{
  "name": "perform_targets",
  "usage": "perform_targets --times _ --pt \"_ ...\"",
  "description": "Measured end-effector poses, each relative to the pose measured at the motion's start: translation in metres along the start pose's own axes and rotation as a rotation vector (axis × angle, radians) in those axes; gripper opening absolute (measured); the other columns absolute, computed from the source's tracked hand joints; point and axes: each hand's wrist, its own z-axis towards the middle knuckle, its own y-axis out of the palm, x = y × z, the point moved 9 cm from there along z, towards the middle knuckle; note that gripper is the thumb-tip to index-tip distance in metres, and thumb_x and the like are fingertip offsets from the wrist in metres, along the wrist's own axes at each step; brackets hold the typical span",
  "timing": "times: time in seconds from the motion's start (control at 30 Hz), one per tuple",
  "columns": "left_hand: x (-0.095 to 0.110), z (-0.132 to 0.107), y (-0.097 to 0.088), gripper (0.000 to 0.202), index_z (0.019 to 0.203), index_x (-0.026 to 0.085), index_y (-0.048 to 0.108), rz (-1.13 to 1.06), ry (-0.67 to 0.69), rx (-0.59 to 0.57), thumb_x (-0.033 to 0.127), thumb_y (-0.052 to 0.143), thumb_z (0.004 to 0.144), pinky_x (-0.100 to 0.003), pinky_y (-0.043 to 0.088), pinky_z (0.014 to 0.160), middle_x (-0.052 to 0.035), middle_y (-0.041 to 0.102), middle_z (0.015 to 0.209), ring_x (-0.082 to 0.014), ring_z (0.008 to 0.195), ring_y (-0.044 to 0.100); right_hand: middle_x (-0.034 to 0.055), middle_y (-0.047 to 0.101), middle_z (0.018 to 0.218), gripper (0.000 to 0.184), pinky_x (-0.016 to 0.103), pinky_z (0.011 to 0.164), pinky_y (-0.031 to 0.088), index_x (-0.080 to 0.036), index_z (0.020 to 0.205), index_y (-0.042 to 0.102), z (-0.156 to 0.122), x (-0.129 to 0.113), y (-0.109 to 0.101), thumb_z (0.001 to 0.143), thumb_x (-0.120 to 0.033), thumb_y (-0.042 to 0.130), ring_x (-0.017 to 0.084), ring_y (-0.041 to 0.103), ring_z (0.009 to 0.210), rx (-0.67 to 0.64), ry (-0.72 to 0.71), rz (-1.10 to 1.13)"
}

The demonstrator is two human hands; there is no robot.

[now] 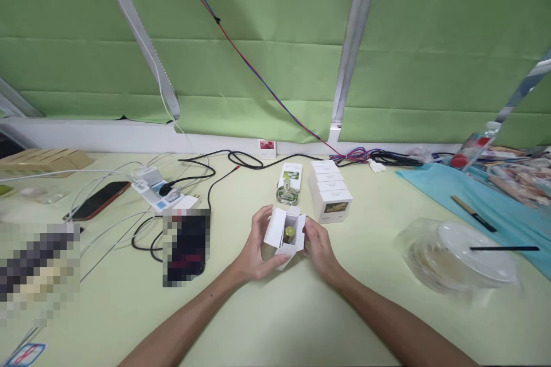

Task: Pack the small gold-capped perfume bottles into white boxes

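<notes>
My left hand (257, 252) wraps around a small white carton (280, 239) whose top flaps stand open. Inside it a small bottle with a gold cap (288, 233) shows. My right hand (317, 246) grips the carton's right side, fingers closed on a flap. Just behind, a clear glass bottle (287, 192) stands on the pale green table (275, 321), next to a flat white box with a green picture (291, 173). To the right of it a row of several white boxes (330, 189) is lined up.
A power strip (161, 195) with white and black cables and a phone (98, 200) lie at the left. Clear plastic containers (460, 255) sit at the right, by a blue cloth (486, 203) with sticks on it. A small box (267, 148) stands at the green wall.
</notes>
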Motion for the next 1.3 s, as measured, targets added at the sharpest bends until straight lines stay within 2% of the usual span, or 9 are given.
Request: perform_targets --times 0.2,0.33,0.47,0.7,0.83,0.93,1.07,1.3 --pt "-0.016 0.001 -0.003 0.088 0.152 0.027 0.019 -0.036 -0.083 0.007 0.042 0.073 0.084 -0.051 0.050 0.104 -0.0177 0.045 0.142 -0.0345 0.130 0.052 -0.0039 0.041 0.060 0.051 0.025 0.046 0.032 -0.022 0.070 0.044 0.000 -0.012 -0.008 0.098 -0.065 0.042 0.011 0.039 0.051 0.092 -0.099 -0.052" --pt "-0.026 0.004 -0.005 0.077 0.149 0.026 0.028 -0.088 -0.162 -0.015 0.044 0.071 0.087 -0.052 0.049 0.107 -0.0181 0.048 0.144 -0.0336 0.130 0.054 -0.0036 0.041 0.061 0.050 0.026 0.046 0.032 -0.023 0.069 0.042 -0.002 -0.015 -0.015 0.098 -0.064 0.041 0.012 0.039 0.050 0.163 -0.108 -0.079" --pt "-0.025 0.009 -0.012 0.066 0.145 0.026 0.033 -0.095 -0.178 -0.024 0.045 0.066 0.091 -0.052 0.045 0.112 -0.0177 0.045 0.149 -0.0323 0.138 0.049 -0.0029 0.043 0.061 0.047 0.027 0.049 0.033 -0.023 0.069 0.045 -0.004 -0.018 -0.023 0.101 -0.058 0.039 0.013 0.040 0.052 0.232 -0.155 -0.169" --pt "-0.026 0.013 -0.035 0.043 0.132 0.026 0.042 -0.027 -0.149 0.151 0.042 0.058 0.097 -0.045 0.053 0.103 -0.0131 0.060 0.126 -0.0245 0.120 0.062 -0.0016 0.050 0.062 0.035 0.028 0.055 0.037 -0.020 0.083 0.060 -0.005 -0.026 -0.024 0.096 -0.051 0.051 0.014 0.044 0.057 0.274 -0.212 -0.274" --pt "-0.017 0.014 -0.037 0.029 0.120 0.024 0.050 0.061 -0.096 0.220 0.039 0.058 0.097 -0.042 0.057 0.097 -0.0098 0.062 0.117 -0.0219 0.110 0.064 0.0007 0.057 0.069 0.033 0.029 0.060 0.042 -0.019 0.092 0.062 -0.005 -0.025 -0.027 0.093 -0.051 0.056 0.016 0.051 0.063 0.306 -0.180 -0.247" --pt "-0.004 0.014 -0.037 0.021 0.116 0.024 0.054 0.121 -0.009 0.246 0.033 0.056 0.098 -0.041 0.058 0.094 -0.0085 0.061 0.114 -0.0211 0.108 0.063 -0.0013 0.055 0.070 0.032 0.028 0.060 0.045 -0.020 0.104 0.059 -0.005 -0.025 -0.028 0.092 -0.050 0.060 0.015 0.053 0.062 0.326 -0.166 -0.221" --pt "0.009 0.014 -0.035 0.018 0.115 0.024 0.058 0.248 0.103 0.226 0.028 0.055 0.098 -0.042 0.058 0.091 -0.0099 0.060 0.113 -0.0233 0.109 0.061 -0.0037 0.051 0.070 0.030 0.027 0.057 0.043 -0.022 0.109 0.054 -0.005 -0.032 -0.026 0.093 -0.046 0.059 0.014 0.050 0.058 0.316 -0.215 -0.215" --pt "0.021 0.015 -0.031 0.018 0.114 0.024 0.058 0.351 0.193 0.206 0.020 0.050 0.099 -0.040 0.055 0.087 -0.0102 0.057 0.112 -0.0227 0.107 0.060 -0.0033 0.051 0.074 0.029 0.027 0.057 0.043 -0.023 0.115 0.056 -0.005 -0.032 -0.024 0.094 -0.043 0.058 0.013 0.050 0.058 0.283 -0.250 -0.202"
